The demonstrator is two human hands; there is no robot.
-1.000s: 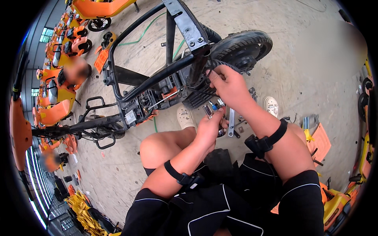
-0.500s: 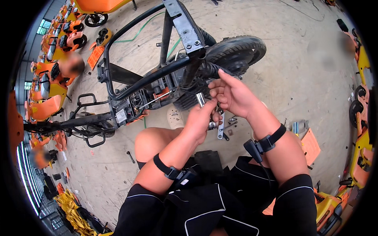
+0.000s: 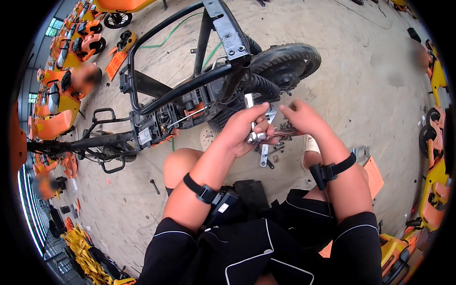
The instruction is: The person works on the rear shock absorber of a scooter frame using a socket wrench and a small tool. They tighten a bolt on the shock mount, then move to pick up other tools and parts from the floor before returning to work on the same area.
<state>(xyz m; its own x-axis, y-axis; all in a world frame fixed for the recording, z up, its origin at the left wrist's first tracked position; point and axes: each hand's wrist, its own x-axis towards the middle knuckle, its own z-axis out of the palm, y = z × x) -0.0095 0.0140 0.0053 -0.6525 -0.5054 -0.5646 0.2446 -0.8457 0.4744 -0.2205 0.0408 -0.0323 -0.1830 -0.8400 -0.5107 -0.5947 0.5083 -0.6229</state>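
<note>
My left hand [image 3: 243, 127] is closed round a chrome socket wrench. Its long socket [image 3: 249, 100] sticks up above the thumb, and a round chrome head [image 3: 255, 137] shows below the fingers. A silver wrench-like piece [image 3: 271, 113] shows just beyond the fingertips. To the right, my right hand [image 3: 305, 118] has its fingers curled in; a thin metal shaft [image 3: 281, 133] runs between the two hands. What the right fingers hold is hidden. Both hands are in front of a bare black scooter frame [image 3: 175, 97], near its rear wheel [image 3: 289, 66] and shock absorber [image 3: 263, 86].
On the floor below my hands lie a silver wrench [image 3: 264, 156] and several small bolts [image 3: 282, 148]. Another dark wrench [image 3: 155, 186] lies at the left. An orange panel [image 3: 373, 175] is by my right knee. Orange and yellow scooters [image 3: 52, 124] line both sides.
My right hand has gone from spread fingers to curled ones and moved down and right. The left hand, with the socket wrench, has moved slightly up.
</note>
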